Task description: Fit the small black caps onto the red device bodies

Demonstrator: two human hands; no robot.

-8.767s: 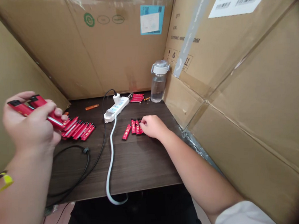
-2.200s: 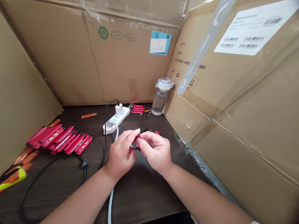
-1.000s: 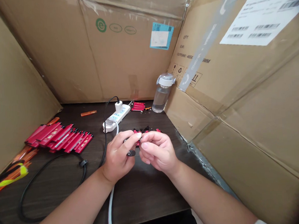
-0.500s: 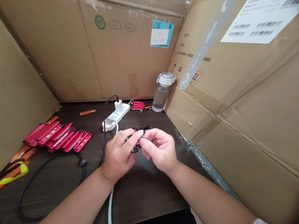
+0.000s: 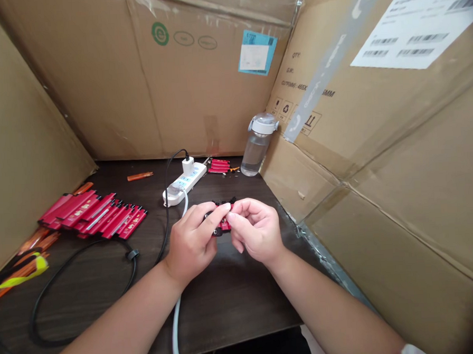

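Observation:
Both of my hands meet over the middle of the dark table (image 5: 227,304). My left hand (image 5: 192,242) is closed around a small red lighter (image 5: 223,225) with a black end. My right hand (image 5: 257,230) pinches the same lighter from the right, fingertips touching the left thumb. A few more red lighters (image 5: 221,204) lie just behind my fingers, mostly hidden. A row of red lighters (image 5: 93,216) lies at the left of the table.
A white power strip (image 5: 183,181) with a white cable and a black cord (image 5: 84,290) runs down the table. A clear water bottle (image 5: 258,144) stands at the back right beside a small red stack (image 5: 219,166). Cardboard boxes (image 5: 378,153) wall in all sides. Orange sticks (image 5: 29,246) lie far left.
Earlier my left hand laid lighters on the left row while the right picked at the middle pile. Since then both hands came together on one lighter and shifted slightly up and right.

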